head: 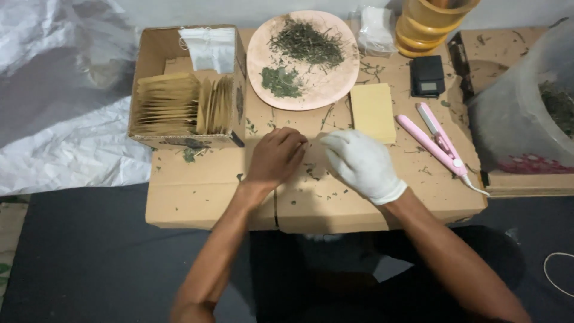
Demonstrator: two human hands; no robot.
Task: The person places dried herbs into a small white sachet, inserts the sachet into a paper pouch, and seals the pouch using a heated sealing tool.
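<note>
— What were the fingers doing?

— The left hand (276,157), bare, lay knuckles up with its fingers (296,140) curled down onto the cardboard worktop (203,191). The right hand (360,162), in a white glove, had its fingers (330,142) bent toward the left ones, the tips nearly meeting. Whether either hand had hold of anything, I could not tell; whatever lay beneath them was hidden.

— And where were they, counting from the pink plate (326,87)?

— Just in front of it, nearer the person, over scattered green crumbs (311,173).

— What lay on the plate?

— A heap of long dried herb strands (306,43) at its far side and a smaller pile of crushed green leaf (280,82) at its near left.

— Around it?

— Left of the plate stood an open cardboard box (149,60) filled with brown paper packets (167,103) on edge, a white bag (209,48) at its back. Right of the plate lay a flat tan pad (372,112), then a small black scale (427,76), and nearer the person a pink heat sealer (431,143). Behind the plate to the right stood stacked yellow bowls (427,27) and a clear packet (375,29). Far right, a clear plastic sack (514,113) held more herbs.
</note>
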